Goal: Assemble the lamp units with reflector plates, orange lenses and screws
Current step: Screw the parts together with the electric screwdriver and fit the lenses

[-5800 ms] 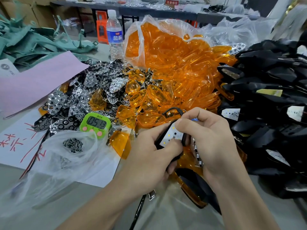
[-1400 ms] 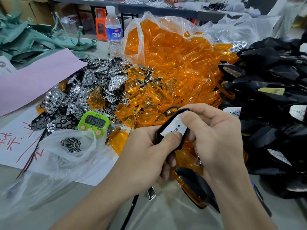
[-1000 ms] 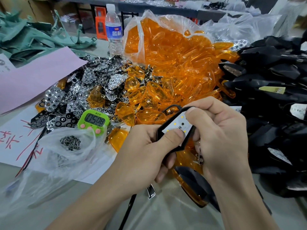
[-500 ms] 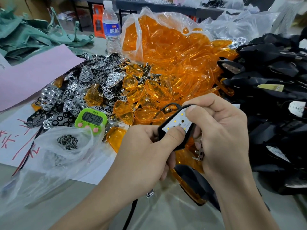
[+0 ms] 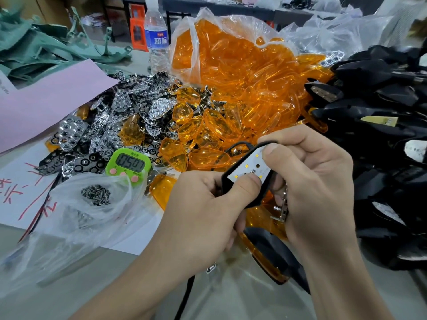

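Observation:
A black lamp unit with a white LED board facing up sits between both hands at centre. My left hand grips its lower end, thumb pressed on the board. My right hand holds the upper end, index fingertip on the board, and a small chrome part shows under its palm. Chrome reflector plates lie heaped at left. Orange lenses spill from a clear bag behind. Screws lie on a clear plastic bag at lower left.
Black lamp housings pile up on the right. A green timer reads 05:07. A water bottle, a pink sheet and green bags stand at the back left. An assembled lamp with an orange lens lies below my hands.
Both hands kept hold of the lamp unit and raised it slightly. The timer counted down from 05:13 to 05:07.

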Available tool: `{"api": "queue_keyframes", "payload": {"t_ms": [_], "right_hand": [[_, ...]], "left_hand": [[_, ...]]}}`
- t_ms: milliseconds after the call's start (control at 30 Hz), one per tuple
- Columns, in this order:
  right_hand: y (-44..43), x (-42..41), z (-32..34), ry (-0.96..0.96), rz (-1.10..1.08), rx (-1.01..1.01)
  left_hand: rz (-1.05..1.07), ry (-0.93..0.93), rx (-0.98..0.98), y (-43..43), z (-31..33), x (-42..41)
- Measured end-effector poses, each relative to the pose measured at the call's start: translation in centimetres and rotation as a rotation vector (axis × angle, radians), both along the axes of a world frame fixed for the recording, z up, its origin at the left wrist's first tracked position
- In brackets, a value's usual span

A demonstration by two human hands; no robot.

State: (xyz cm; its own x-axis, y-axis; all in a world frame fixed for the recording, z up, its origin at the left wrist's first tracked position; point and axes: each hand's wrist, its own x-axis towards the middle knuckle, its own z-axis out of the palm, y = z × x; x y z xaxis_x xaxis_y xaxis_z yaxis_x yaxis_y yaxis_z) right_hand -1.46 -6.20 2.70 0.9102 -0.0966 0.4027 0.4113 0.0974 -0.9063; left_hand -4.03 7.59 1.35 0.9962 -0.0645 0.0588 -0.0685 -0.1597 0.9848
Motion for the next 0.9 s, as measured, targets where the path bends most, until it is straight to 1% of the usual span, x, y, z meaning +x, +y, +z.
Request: {"api": "queue_keyframes", "payload": {"t_ms": [400,567,667,800,900], "right_hand": [[-0.2,0.2,-0.1,0.015,0.011,-0.029],[-0.1,0.6,-0.4,0.03,0.017,-0.015],[0.2,0.6,-0.7,0.014,0.022,-0.047],[0.5,0.7,-1.2,0.03,0.038,-0.059],[0.5,0.9,-1.5,0.061,0.038,-0.079]], "left_hand": [[0.004,-0.009,0.011,0.0,-0.3,0.2],[-0.063,0.036,-0.068,0.3,-0.7,0.7],[-0.111,0.017,-0.143,0.5,-0.8,1.0],[-0.101,-0.039,-0.136,0.7,-1.2,1.2],[-0.087,-0.023,-0.124,0.8,-1.5,1.3]]}}
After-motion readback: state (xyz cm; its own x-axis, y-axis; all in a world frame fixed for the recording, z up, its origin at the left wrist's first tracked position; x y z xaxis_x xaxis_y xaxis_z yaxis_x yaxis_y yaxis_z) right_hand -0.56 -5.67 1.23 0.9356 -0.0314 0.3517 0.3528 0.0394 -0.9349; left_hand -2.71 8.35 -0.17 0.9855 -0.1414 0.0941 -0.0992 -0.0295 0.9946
